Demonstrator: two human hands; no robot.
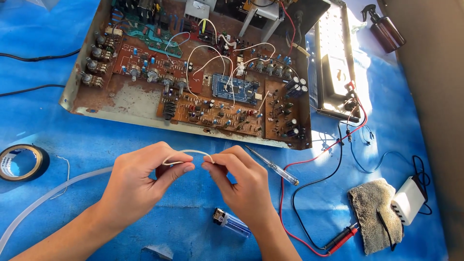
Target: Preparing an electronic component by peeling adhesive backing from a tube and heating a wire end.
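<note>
Both hands pinch a short, thin white wire (187,152) that arcs between them: the left hand (137,186) clamps one end, the right hand (241,181) the other. Just right of the grip lies a clear-handled tester screwdriver (273,166); below it, a translucent blue lighter (232,223); beyond it, a rusty open metal chassis (121,104) on the blue-covered bench (58,130).

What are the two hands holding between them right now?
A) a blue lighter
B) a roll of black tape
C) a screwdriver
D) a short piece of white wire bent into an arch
D: the left hand and right hand each pinch one end of the white wire, which arches between them; the tape, lighter and screwdriver lie untouched on the blue sheet.
</note>
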